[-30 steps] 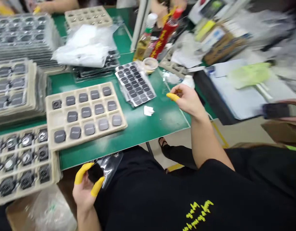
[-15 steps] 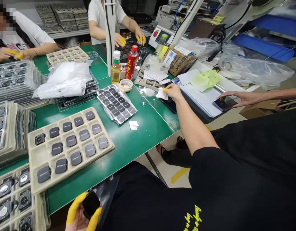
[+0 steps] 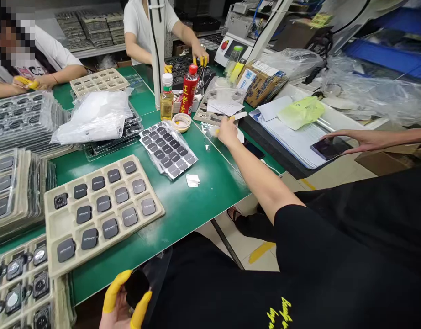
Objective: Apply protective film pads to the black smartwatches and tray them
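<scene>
My left hand (image 3: 123, 301), with yellow finger covers, grips a small black square watch piece (image 3: 137, 287) by its edges at the bottom of the view. My right hand (image 3: 228, 132) reaches over the green table (image 3: 210, 196); its fingers are closed beside a white wipe (image 3: 240, 135), and what they hold is hard to make out. A beige tray (image 3: 159, 214) holds several dark square pieces and one round-faced watch part (image 3: 60, 200). Behind it lies a sheet of dark stickers (image 3: 169, 151). A small folded white paper (image 3: 193, 180) rests nearby.
Stacked trays (image 3: 15, 183) stand at the left, beside a white plastic bag (image 3: 94, 114). A bottle (image 3: 167, 98), a red can (image 3: 189, 91) and a tape roll (image 3: 181, 122) stand behind. Two people sit across. At the right, another person's hand (image 3: 357, 139) holds a phone (image 3: 328, 147).
My right hand has moved left, off the black phone and toward the clear plastic wrap. My left hand still holds the black piece. The camera view has shifted slightly.
</scene>
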Demonstrator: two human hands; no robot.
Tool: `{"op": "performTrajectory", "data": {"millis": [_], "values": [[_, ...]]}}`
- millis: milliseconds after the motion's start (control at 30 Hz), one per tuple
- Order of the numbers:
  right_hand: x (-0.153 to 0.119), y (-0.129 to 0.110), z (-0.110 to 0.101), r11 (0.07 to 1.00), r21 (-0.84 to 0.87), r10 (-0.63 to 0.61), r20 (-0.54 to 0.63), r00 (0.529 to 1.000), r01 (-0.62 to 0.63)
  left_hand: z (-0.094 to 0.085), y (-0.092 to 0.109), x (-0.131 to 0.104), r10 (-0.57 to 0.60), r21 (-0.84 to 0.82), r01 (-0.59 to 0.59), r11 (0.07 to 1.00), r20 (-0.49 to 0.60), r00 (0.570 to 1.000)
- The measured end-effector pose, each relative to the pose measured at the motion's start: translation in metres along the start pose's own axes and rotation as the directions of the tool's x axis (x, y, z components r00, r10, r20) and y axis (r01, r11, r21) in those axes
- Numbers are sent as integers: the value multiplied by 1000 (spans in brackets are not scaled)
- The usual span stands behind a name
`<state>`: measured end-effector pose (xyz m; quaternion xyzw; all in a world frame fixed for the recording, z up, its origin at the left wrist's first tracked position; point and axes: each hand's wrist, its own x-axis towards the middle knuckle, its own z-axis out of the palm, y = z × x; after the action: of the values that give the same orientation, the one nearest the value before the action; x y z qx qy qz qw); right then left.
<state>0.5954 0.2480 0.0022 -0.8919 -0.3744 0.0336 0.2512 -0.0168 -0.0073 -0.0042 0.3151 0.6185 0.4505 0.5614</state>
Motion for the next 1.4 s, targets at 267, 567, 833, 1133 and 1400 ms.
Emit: {"op": "performTrajectory", "data": {"millis": [267, 567, 833, 1133, 1400], "values": [[-152, 3, -4, 892, 134, -449, 180, 875, 431, -7, -28, 8, 232, -9, -232, 973, -33, 972], [-246, -4, 18, 790, 226, -610, 185, 771, 570, 27, -3, 19, 394, -140, -369, 919, 305, 867], [-344, -101, -61, 52, 538, -985, -109, 131, 841, 32, -1, 13, 428, -93, -433, 897, 431, 795], [-368, -122, -54, -294, 563, -955, -131, -267, 772, 26, 1, 5, 335, -119, -323, 939, 534, 777], [-373, -126, -55, -415, 564, -904, -166, -395, 714, 15, 1, 3, 213, -73, -212, 974, 603, 769]]}}
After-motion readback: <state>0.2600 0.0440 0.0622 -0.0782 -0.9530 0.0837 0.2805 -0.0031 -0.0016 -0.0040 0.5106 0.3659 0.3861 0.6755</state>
